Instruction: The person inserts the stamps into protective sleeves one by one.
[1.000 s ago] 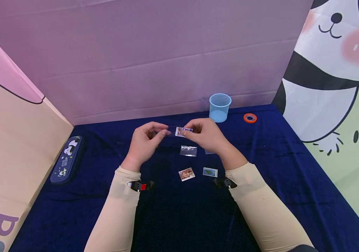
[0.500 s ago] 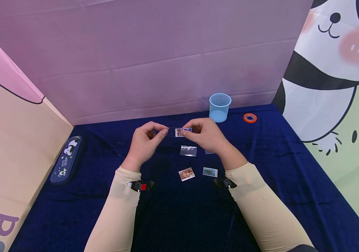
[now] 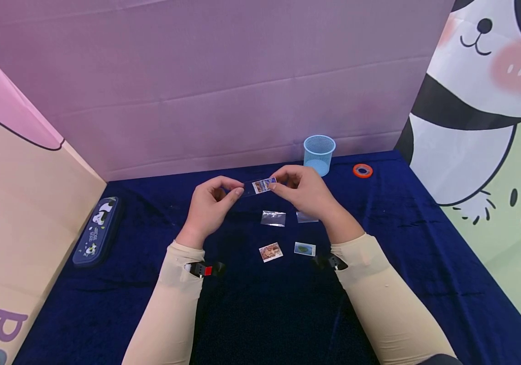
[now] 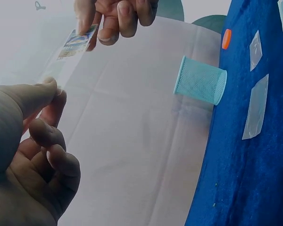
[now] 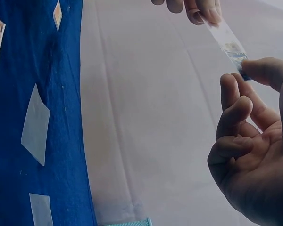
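Observation:
My left hand point(image 3: 212, 205) pinches the left end of a small clear plastic sleeve point(image 3: 248, 189) between thumb and forefinger. At the sleeve's other end is a colourful stamp-like picture point(image 3: 264, 185) with a white border. My right hand point(image 3: 308, 192) pinches that end, its thumb lying over the picture's edge in the right wrist view. Both hands are raised over the far part of the table, and the strip stretches between them, its right end higher. Below lie two more clear sleeves point(image 3: 273, 218), and nearer to me a brown stamp point(image 3: 271, 252) and a blue-green stamp point(image 3: 305, 249).
A light blue mesh cup point(image 3: 319, 152) stands at the back edge, just behind my right hand. To its right lies an orange ring-shaped roll point(image 3: 362, 170). A dark blue pencil case point(image 3: 97, 230) is on the left of the blue cloth point(image 3: 150, 304). Printed fabric walls surround the table.
My right hand has shifted up and to the right, tilting the sleeve and picture with its right end higher. The second sleeve on the cloth shows more. My left hand has hardly moved.

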Action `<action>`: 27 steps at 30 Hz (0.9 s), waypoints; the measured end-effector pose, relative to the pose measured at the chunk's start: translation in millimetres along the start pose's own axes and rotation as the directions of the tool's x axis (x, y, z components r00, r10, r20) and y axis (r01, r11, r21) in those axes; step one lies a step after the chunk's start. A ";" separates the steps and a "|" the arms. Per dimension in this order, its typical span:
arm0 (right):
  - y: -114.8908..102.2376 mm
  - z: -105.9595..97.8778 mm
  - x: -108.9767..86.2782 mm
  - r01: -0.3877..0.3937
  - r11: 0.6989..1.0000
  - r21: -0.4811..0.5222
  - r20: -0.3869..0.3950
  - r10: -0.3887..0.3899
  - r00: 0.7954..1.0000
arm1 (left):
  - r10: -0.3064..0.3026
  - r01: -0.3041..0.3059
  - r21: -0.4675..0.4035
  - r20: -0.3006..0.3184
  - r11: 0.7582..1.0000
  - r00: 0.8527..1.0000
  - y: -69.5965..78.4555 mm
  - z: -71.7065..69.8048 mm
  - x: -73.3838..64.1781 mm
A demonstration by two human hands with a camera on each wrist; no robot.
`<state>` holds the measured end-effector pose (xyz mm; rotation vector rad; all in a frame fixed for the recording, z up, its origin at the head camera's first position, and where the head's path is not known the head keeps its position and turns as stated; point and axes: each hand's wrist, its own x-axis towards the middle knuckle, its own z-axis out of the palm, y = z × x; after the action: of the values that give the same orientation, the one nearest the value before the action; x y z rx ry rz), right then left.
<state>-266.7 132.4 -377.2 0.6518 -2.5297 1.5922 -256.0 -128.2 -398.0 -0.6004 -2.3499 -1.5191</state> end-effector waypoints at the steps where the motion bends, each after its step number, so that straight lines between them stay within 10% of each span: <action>1: 0.6 -0.3 0.4 0.004 1.000 0.003 -0.004 -0.003 1.000 | -0.002 0.002 0.001 -0.001 1.000 1.000 0.3 0.1 0.0; 27: -1.9 0.8 0.4 -0.004 1.000 0.020 -0.018 0.004 1.000 | -0.016 0.016 0.007 -0.028 1.000 0.999 2.3 -2.3 -0.3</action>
<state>-266.1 130.9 -375.8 0.6319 -2.5071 1.6193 -254.6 -129.6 -395.4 -0.5566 -2.3439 -1.5147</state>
